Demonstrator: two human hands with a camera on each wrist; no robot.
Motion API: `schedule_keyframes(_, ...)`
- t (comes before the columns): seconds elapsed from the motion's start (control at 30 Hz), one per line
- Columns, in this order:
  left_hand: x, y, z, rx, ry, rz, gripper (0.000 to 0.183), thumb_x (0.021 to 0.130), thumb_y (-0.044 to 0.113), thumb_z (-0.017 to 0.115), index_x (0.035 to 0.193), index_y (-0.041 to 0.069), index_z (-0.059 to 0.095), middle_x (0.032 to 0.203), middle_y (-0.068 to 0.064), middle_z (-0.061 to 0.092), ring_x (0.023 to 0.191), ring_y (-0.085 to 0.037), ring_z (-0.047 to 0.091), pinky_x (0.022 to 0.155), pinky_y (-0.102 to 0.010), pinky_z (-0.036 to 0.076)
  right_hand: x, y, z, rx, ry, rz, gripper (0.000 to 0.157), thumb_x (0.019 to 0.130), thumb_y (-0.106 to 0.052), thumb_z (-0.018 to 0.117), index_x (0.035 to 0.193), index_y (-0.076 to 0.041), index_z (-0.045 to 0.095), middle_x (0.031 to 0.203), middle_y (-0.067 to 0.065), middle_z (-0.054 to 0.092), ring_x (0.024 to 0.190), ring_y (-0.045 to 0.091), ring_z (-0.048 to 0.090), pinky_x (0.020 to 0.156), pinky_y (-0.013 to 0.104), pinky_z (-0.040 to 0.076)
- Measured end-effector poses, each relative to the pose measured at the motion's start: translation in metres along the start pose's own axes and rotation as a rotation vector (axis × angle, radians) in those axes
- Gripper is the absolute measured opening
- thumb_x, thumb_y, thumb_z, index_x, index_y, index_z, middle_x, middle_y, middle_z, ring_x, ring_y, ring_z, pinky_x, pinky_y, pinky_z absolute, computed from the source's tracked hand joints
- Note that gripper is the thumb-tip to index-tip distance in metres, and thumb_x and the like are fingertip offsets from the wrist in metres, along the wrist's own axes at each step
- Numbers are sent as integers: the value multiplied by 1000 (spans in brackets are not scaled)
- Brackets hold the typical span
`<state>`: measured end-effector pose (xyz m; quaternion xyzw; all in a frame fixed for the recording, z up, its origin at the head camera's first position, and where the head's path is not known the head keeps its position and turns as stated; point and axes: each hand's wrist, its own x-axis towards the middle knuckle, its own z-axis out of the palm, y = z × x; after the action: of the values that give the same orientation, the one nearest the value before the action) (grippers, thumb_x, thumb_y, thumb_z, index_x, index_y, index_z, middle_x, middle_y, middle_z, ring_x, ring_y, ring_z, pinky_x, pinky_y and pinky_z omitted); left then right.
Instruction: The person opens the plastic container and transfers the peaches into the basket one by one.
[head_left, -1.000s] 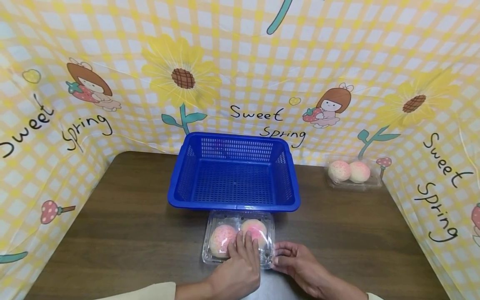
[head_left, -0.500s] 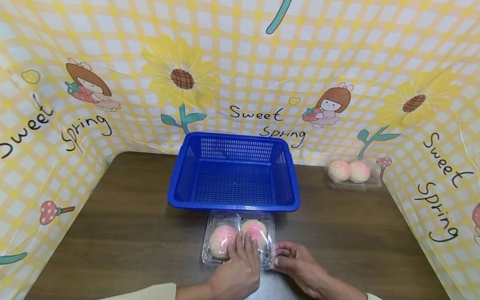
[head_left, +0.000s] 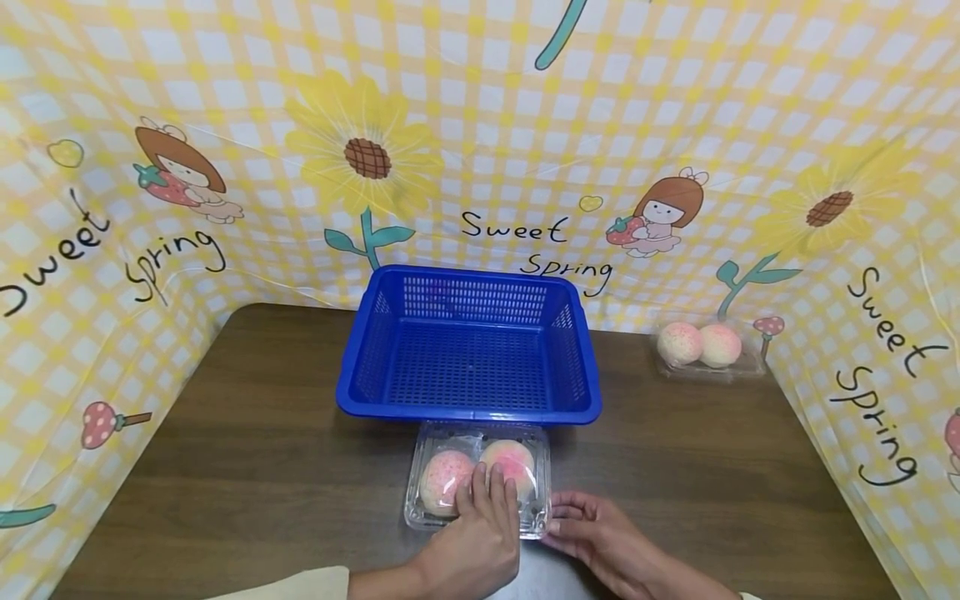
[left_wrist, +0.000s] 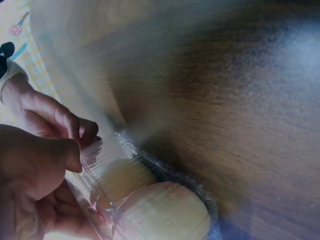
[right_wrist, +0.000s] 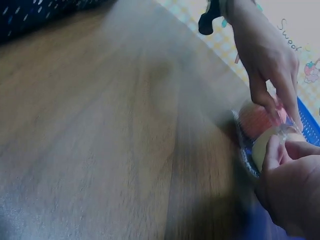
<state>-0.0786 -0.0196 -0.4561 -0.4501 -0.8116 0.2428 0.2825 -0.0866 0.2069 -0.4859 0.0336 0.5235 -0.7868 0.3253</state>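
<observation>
A clear plastic clamshell box lies in front of the blue basket, its lid down. Inside it sit two round, pink-and-cream, peach-like pieces, seen through the plastic. My left hand rests on the lid with its fingers straight, over the inner sides of both pieces. At the box's front right corner, my right hand pinches the edge between thumb and fingers. In the right wrist view, the right thumb and fingertips meet at the plastic rim. The left thumb lies by the front edge in the left wrist view.
The blue perforated basket stands just behind the box, with nothing in it. Another clear box holding two similar pieces sits at the back right. A yellow checked cloth rises around the brown wooden table.
My right thumb and fingers have shifted slightly at the box's corner. The left hand and the box keep their places.
</observation>
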Motion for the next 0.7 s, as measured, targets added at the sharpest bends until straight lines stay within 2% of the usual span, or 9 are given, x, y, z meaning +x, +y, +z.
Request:
schedule_keyframes(0.23,-1,-1,0,-17,10,0,59,91,7,15,109,-6,69,102,-29,69,88,-44,69,60,-45,60,1,1,2,33,4,-17,33,88,7,57,120,6,51,109,10,64,104,21,64,100,36,50)
schedule_keyframes(0.5,-1,-2,-1,-26,12,-5,59,91,7,15,109,-6,69,102,-29,69,88,-44,69,61,-45,60,5,1,5,-16,0,-40,31,86,6,58,116,5,52,103,6,64,98,16,63,96,33,53)
schedule_keyframes(0.7,2,-3,-3,-30,38,-60,55,91,6,18,106,-6,70,101,-26,70,86,-40,71,59,-41,61,8,6,1,-40,-16,-48,29,86,6,59,114,4,51,100,4,64,93,13,64,93,29,54)
